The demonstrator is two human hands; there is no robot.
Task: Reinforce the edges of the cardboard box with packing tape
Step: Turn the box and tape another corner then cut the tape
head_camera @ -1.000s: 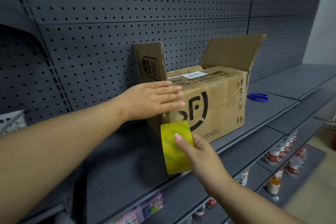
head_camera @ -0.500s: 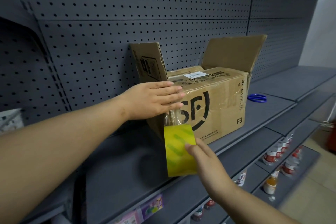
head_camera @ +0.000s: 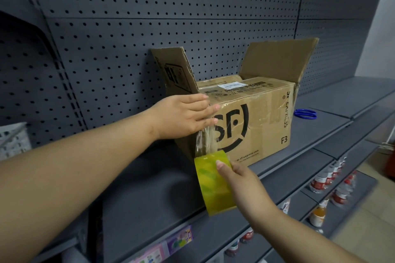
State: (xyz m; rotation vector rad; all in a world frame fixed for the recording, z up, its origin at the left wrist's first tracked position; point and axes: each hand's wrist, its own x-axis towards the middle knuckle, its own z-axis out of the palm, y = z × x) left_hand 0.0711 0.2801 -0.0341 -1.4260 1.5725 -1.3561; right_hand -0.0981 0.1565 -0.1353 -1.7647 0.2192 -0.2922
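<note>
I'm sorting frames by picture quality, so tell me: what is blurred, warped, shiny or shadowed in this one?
Head view: print on the box is sharp; the bottles at lower right are smeared; the wall panel seams bow toward the edges, a wide-angle warp; clear tape on the box front shows a mild sheen; the tape roll casts a soft shadow on the shelf.
</note>
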